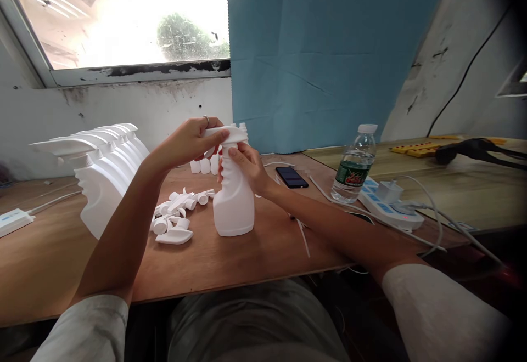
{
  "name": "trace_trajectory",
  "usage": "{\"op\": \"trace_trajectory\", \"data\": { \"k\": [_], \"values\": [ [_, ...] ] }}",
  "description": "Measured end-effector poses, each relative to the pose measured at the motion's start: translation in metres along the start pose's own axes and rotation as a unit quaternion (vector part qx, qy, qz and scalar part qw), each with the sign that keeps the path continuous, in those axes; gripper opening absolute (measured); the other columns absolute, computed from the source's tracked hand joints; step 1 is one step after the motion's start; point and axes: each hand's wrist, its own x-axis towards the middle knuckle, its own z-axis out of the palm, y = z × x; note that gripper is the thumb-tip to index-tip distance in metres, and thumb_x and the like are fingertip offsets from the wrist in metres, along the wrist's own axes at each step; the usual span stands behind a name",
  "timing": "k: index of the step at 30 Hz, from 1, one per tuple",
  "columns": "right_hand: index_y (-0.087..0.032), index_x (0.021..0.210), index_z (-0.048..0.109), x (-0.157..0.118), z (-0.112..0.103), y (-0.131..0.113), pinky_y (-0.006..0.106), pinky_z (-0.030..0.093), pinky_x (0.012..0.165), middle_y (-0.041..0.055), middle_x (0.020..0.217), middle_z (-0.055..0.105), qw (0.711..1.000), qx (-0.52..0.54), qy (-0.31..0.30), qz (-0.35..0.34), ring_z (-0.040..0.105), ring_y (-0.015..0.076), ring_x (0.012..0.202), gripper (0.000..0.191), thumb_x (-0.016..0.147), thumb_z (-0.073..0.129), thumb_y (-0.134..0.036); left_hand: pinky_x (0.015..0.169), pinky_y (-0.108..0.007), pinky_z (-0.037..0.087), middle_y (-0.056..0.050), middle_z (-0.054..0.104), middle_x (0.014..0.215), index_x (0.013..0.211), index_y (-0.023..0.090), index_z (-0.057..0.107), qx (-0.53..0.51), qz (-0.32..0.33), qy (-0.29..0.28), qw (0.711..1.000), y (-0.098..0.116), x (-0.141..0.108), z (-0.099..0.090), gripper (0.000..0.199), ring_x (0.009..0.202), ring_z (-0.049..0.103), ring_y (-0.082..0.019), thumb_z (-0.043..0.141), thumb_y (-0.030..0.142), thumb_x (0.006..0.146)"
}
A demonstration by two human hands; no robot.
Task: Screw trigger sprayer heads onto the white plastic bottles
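A white spray bottle (234,208) stands upright on the brown tabletop in front of me. My left hand (201,140) is closed round the white spray head (230,135) on top of it, thumb along its side. Lower down, my right hand (249,167) grips the bottle's neck, its fingers wrapping behind it. To the left of the bottle lies a loose pile of white plastic spray-head parts (177,208). Behind my left forearm, several white spray bottles (101,186) with heads stand in a row. More white bottles (201,165) are partly hidden behind my hands.
A black phone (291,177) lies behind my right forearm. Farther right stand a water bottle (354,164) and a white power strip (389,205) with plugs and cables. At the left edge is another white power strip (15,221). The table's front edge (242,288) runs before my lap.
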Motion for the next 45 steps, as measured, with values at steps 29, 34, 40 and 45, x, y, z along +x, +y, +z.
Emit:
{"op": "trace_trajectory", "data": {
  "k": [29, 34, 40, 45],
  "values": [
    [-0.018, 0.088, 0.058, 0.007, -0.01, -0.01, 0.024, 0.049, 0.057, 0.0005, 0.071, 0.06, 0.973, 0.041, -0.063, 0.218, 0.057, 0.0133, 0.061, 0.021, 0.071, 0.065, -0.028, 0.071, -0.027, 0.05, -0.003, 0.069, 0.082, 0.093, 0.023, 0.071, 0.06, 0.042, 0.172, 0.982, -0.027, -0.004, -0.027, 0.029, 0.079, 0.062, -0.017, 0.057, 0.048, 0.091],
    [-0.019, 0.095, 0.06, 0.006, -0.007, -0.006, 0.025, 0.049, 0.056, -0.0007, 0.075, 0.057, 0.982, 0.027, -0.035, 0.186, 0.058, 0.0134, 0.064, 0.025, 0.073, 0.066, -0.03, 0.078, -0.03, 0.048, -0.005, 0.068, 0.09, 0.097, 0.02, 0.071, 0.115, 0.044, 0.136, 0.983, -0.004, -0.007, -0.011, 0.028, 0.086, 0.061, -0.018, 0.06, 0.044, 0.089],
    [-0.021, 0.112, 0.059, -0.007, -0.011, -0.001, 0.033, 0.053, 0.078, 0.0032, 0.101, 0.064, 0.975, -0.129, -0.068, 0.166, 0.062, 0.0187, 0.089, 0.044, 0.072, 0.075, -0.03, 0.084, -0.035, 0.048, -0.006, 0.061, 0.105, 0.11, 0.022, 0.065, 0.179, 0.04, 0.114, 0.976, 0.01, -0.012, 0.003, 0.041, 0.093, 0.059, -0.023, 0.07, 0.049, 0.079],
    [-0.022, 0.119, 0.063, -0.035, -0.017, -0.001, 0.045, 0.05, 0.092, 0.0063, 0.113, 0.069, 0.911, -0.316, -0.122, 0.236, 0.062, 0.0285, 0.106, 0.064, 0.06, 0.086, -0.03, 0.081, -0.039, 0.051, -0.011, 0.049, 0.126, 0.125, 0.025, 0.055, 0.189, -0.032, 0.1, 0.976, 0.012, -0.021, 0.015, 0.061, 0.095, 0.06, -0.028, 0.074, 0.054, 0.075]
  ]
}}
